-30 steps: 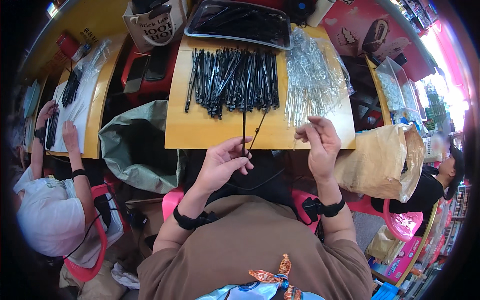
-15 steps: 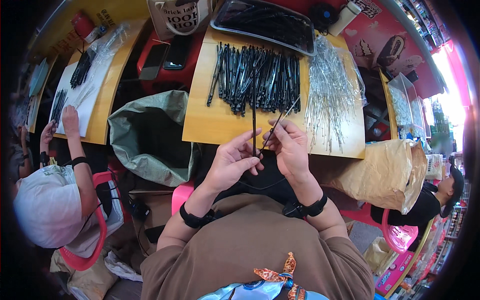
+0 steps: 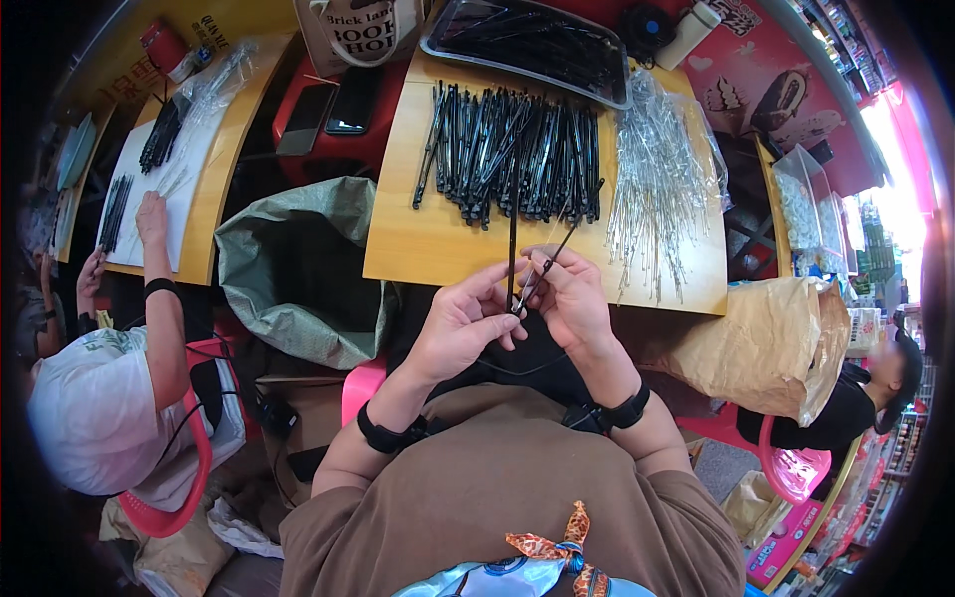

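Note:
Above my lap, at the near edge of the table, both hands work close together. My left hand (image 3: 466,323) pinches a long thin black stick (image 3: 512,234) that stands nearly upright. Between finger and thumb my right hand (image 3: 577,303) grips a second black stick (image 3: 568,233), slanting up to the right. A thin pale wire lies close beside it, though its ends are hard to make out. The sticks' lower ends meet near my left thumb, where a small bright tip shows. Beyond my hands lies a pile of similar black sticks (image 3: 557,159), heads toward me.
Silvery wires (image 3: 652,189) lie in clear plastic on the right of the table (image 3: 418,249). A clear tray of black pieces (image 3: 625,95) sits behind. An open woven sack (image 3: 338,328) stands left, a brown paper bag (image 3: 756,348) right. A co-worker (image 3: 109,398) sits at another table.
The slanted black stick in my right hand now reaches farther up to the right, and the pale wire shows less. My hands stay nearly in place. The co-worker's hand has moved up over their table.

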The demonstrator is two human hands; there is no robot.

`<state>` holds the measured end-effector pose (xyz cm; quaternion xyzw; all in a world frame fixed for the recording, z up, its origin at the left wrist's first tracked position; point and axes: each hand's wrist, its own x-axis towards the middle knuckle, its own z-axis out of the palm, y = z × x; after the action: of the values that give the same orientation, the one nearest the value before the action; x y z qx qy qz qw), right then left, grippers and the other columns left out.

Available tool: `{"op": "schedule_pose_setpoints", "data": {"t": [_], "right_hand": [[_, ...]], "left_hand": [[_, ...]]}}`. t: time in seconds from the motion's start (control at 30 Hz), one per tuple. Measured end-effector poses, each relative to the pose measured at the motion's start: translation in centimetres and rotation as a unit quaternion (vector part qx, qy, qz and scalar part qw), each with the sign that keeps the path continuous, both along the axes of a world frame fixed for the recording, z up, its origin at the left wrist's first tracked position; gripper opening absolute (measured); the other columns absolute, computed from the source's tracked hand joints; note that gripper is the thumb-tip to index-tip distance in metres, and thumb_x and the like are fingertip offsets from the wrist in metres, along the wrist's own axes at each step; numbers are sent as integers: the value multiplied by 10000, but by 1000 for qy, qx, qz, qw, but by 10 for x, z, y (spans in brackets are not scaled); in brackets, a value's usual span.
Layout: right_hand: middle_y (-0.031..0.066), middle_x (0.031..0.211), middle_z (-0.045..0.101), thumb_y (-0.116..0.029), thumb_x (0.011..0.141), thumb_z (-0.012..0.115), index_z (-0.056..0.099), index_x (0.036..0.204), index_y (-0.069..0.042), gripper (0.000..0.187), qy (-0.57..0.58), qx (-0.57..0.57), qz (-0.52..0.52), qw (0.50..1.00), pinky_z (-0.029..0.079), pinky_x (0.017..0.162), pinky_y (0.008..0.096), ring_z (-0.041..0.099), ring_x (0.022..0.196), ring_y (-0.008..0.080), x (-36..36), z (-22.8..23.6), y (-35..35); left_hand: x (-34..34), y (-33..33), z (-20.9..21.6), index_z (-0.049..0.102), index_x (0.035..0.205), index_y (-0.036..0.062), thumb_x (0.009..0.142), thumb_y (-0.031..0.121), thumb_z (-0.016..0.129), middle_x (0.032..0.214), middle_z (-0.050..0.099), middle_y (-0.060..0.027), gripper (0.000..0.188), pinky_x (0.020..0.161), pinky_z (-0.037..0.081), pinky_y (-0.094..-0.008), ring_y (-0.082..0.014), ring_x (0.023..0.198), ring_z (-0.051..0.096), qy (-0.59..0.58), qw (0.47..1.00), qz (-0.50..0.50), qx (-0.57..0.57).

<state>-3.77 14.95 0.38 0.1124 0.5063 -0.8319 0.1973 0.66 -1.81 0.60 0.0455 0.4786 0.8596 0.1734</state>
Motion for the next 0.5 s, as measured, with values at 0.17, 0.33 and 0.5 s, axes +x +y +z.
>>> {"op": "schedule_pose_setpoints", "data": {"t": [0.17, 0.33, 0.5], "right_hand": [[43, 745, 655, -126, 922, 572, 632, 1000, -20, 145, -10, 1, -2, 1000, 437, 531, 190, 582, 590, 77, 0, 5, -4], [40, 722, 653, -129, 907, 597, 642, 967, -24, 129, -18, -5, -5, 1000, 430, 507, 187, 579, 575, 74, -1, 3, -3], [42, 721, 651, -106, 901, 589, 639, 938, -25, 101, -33, -20, 3, 999, 443, 504, 208, 588, 577, 92, -3, -1, -3]], "left_hand": [[0, 2, -2, 425, 1368, 18, 832, -117, 544, 937, 591, -103, 566, 615, 536, -251, -194, 784, 652, 5, 1000, 3, 2], [0, 2, -2, 446, 1353, 20, 830, -125, 544, 954, 594, -106, 552, 610, 541, -248, -189, 784, 651, 11, 1000, 4, -3], [0, 2, -5, 482, 1326, 22, 825, -141, 540, 947, 609, -112, 530, 603, 544, -248, -194, 774, 658, 18, 1000, 7, -7]]}}
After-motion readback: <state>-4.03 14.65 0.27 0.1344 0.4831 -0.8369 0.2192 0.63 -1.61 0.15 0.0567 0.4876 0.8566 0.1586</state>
